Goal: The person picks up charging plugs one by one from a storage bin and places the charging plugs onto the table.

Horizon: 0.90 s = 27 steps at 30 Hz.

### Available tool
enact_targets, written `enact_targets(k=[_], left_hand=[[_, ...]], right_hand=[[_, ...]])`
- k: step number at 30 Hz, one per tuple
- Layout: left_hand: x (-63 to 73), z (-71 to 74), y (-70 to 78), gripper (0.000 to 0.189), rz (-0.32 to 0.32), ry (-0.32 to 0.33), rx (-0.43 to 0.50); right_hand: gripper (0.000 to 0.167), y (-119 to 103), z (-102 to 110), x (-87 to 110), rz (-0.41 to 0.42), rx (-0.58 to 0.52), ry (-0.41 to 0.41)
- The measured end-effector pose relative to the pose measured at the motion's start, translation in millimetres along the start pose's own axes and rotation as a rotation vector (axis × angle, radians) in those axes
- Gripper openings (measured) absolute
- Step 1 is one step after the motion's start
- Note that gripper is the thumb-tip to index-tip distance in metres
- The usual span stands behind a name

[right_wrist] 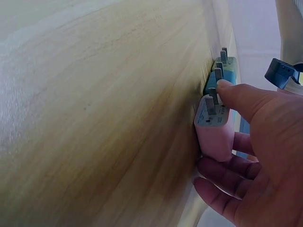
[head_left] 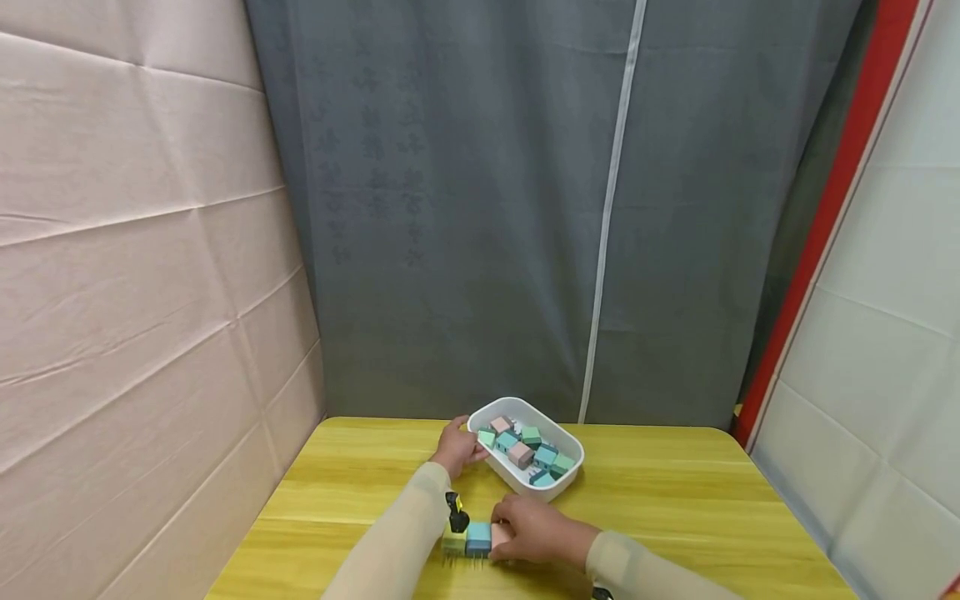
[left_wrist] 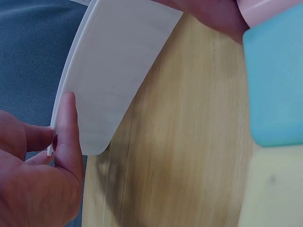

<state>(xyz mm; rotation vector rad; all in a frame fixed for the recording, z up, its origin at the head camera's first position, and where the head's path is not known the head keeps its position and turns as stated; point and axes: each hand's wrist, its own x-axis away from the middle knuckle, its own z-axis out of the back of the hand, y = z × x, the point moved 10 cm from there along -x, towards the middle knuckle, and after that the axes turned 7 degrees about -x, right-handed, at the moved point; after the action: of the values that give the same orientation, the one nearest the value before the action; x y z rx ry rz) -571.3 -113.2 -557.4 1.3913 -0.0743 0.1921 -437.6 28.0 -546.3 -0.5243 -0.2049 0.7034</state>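
Observation:
My right hand point(head_left: 543, 529) grips a pink plug-in charger point(right_wrist: 215, 139), thumb by its metal prongs and fingers against the opposite end. That charger stands at the right end of a short row on the table, beside a blue charger point(head_left: 478, 542) and a yellow one point(head_left: 453, 546). In the right wrist view the prongs of the row point toward the camera's upper side. Farther back, my left hand point(head_left: 456, 450) pinches the rim of a white plastic tub point(left_wrist: 118, 71) between thumb and fingers. Pink, blue and green chargers point(head_left: 521, 454) lie jumbled inside the tub.
The yellow wood-grain table point(head_left: 660, 500) stretches to both sides. Behind it hangs a grey curtain point(head_left: 465, 250). Pale cloth point(head_left: 150, 292) walls off the left, and a white panel point(head_left: 877, 333) with a red edge stands on the right.

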Motion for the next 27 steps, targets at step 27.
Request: enact_targets(k=[27], left_hand=[[-1.4, -2.2, -0.8, 0.065, -0.031, -0.006, 0.027]], right_hand=[[0.024, 26, 96, -15.3, 0.073, -0.051, 0.23]])
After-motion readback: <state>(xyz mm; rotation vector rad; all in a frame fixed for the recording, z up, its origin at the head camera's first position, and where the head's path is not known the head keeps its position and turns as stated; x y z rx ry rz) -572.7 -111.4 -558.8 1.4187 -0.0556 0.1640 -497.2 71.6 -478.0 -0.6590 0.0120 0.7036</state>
